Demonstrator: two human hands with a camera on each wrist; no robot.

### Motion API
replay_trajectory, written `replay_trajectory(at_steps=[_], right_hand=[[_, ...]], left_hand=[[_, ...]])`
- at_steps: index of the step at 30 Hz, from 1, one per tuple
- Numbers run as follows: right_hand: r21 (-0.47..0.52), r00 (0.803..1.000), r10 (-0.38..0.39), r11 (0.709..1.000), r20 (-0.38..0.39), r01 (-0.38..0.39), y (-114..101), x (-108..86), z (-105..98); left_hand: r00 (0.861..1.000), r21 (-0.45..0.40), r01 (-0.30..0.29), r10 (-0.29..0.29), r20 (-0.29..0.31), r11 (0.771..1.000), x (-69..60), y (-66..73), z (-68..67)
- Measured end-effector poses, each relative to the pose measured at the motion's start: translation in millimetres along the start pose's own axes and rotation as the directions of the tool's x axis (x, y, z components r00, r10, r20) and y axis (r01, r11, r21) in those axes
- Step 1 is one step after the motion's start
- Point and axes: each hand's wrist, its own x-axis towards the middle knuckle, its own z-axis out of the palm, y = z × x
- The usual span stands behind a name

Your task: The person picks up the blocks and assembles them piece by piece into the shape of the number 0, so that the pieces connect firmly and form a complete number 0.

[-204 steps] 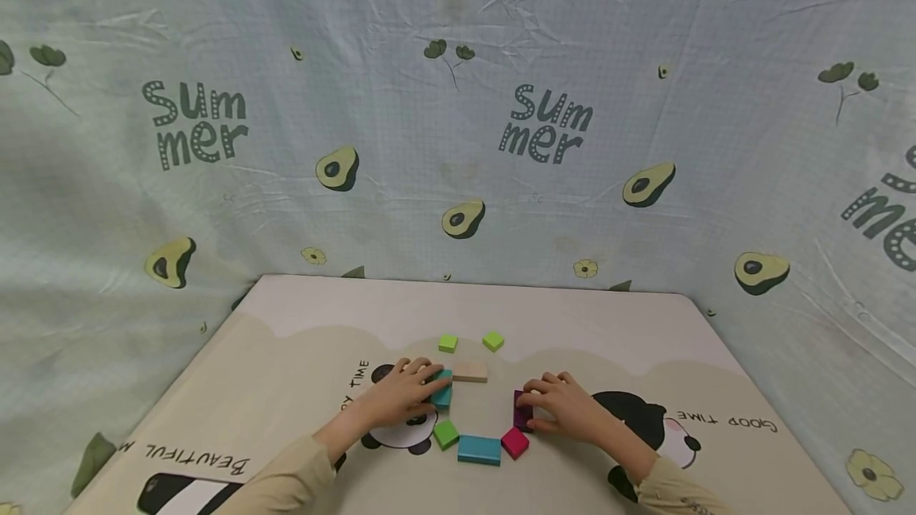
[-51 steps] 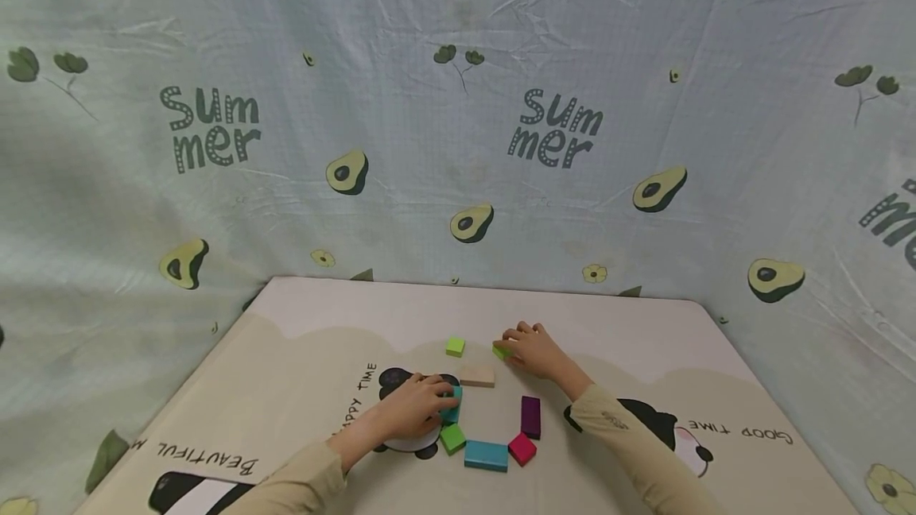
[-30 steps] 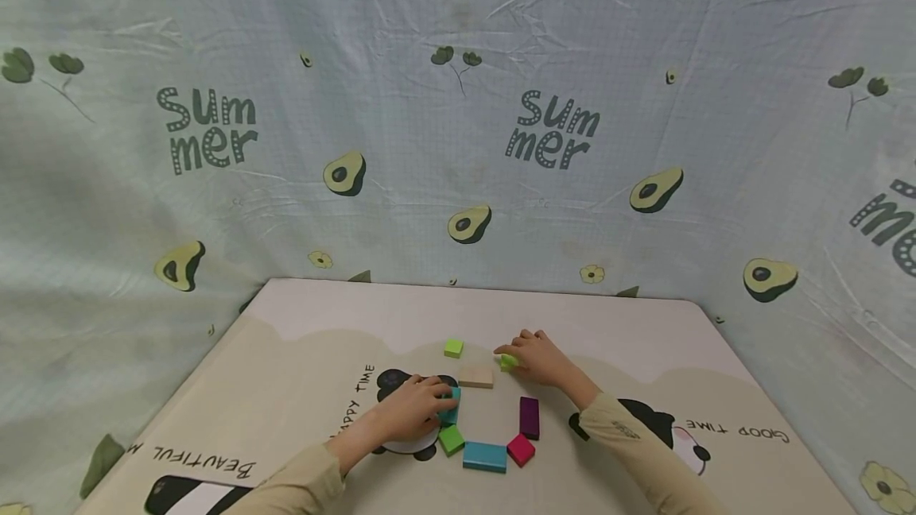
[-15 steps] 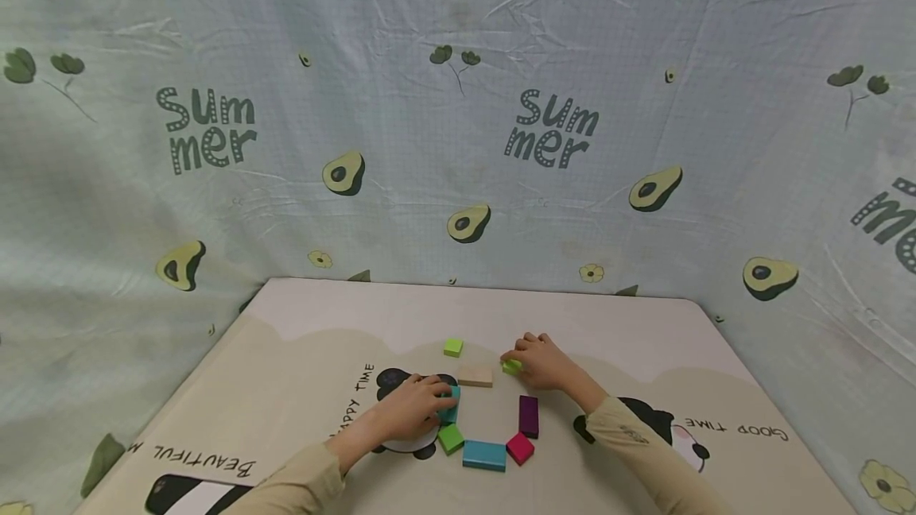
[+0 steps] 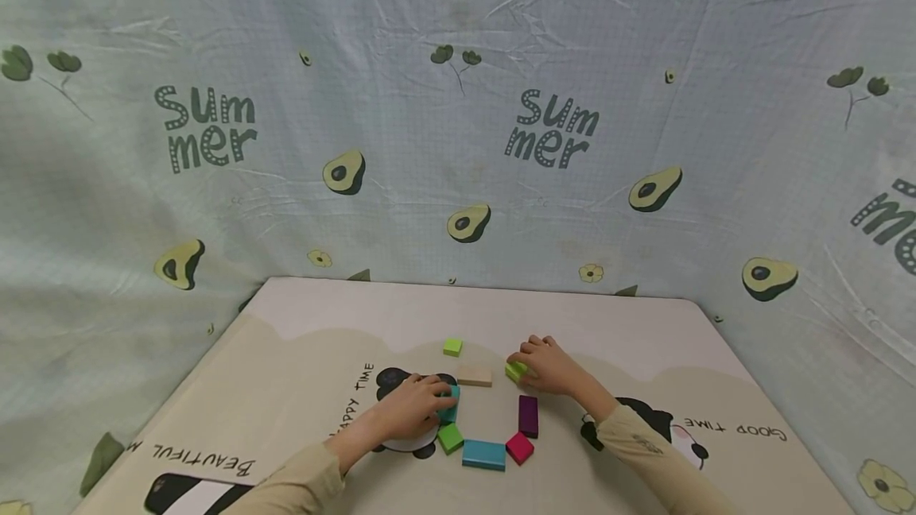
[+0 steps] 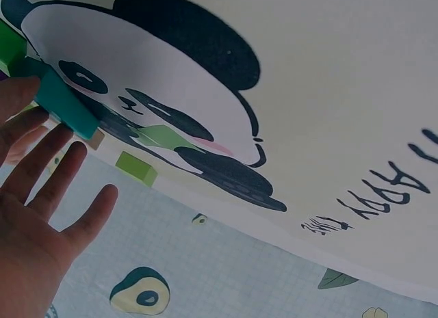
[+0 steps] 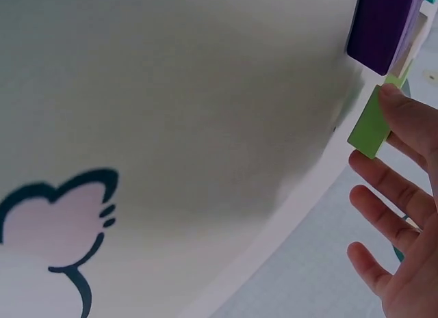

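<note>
My left hand (image 5: 413, 408) rests on a teal rectangular block (image 5: 451, 405), its fingertips partly covering it. In the left wrist view, fairly straight fingers touch one side of that teal block (image 6: 65, 102). At the far right of the block ring, my right hand (image 5: 551, 365) pinches a lime-green block (image 5: 514, 373) between thumb and fingers. In the right wrist view this green block (image 7: 369, 125) sits beyond one end of a purple block (image 7: 384, 27), with a small gap between them; the other fingers are spread loosely.
Nearer lie a green cube (image 5: 450, 439), a flat teal block (image 5: 483, 455), a red cube (image 5: 519, 448) and the purple block. A plain wooden block (image 5: 475, 376) and another lime-green block (image 5: 452, 347) lie farther back. Patterned cloth (image 5: 401, 125) hangs behind the table (image 5: 587, 316).
My right hand has left the purple block for the far-right lime-green block and slid it toward me and slightly right, nearer the purple one. The left hand stays on its teal block.
</note>
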Motion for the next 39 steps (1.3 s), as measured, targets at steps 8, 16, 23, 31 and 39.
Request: replay_trajectory(at_steps=[8, 16, 23, 31, 39], right_hand=[[-0.028, 0.997, -0.028, 0.999, -0.066, 0.026, -0.1, -6.9, -2.2], [-0.023, 0.999, -0.025, 0.999, -0.048, 0.024, 1.4, -14.0, -0.2], [-0.026, 0.999, -0.025, 0.999, -0.024, 0.025, -0.3, -15.1, 1.2], [-0.020, 0.999, -0.030, 0.999, -0.042, 0.029, -1.8, -15.5, 2.6], [-0.003, 0.999, -0.031, 1.000, -0.015, 0.031, -1.3, -14.7, 2.9]], left_hand=[[1.000, -0.010, 0.003, -0.003, 0.005, 1.000, 0.3, -0.5, 0.4], [1.000, -0.028, 0.000, 0.000, -0.006, 1.000, 1.8, -0.1, -0.1], [0.999, -0.029, -0.022, 0.021, -0.039, 0.999, 0.2, -1.0, 2.2], [0.999, -0.023, -0.021, 0.020, -0.036, 1.000, 0.9, -3.1, 4.7], [0.999, -0.021, -0.031, 0.030, -0.046, 0.999, 0.3, -2.8, 2.8]])
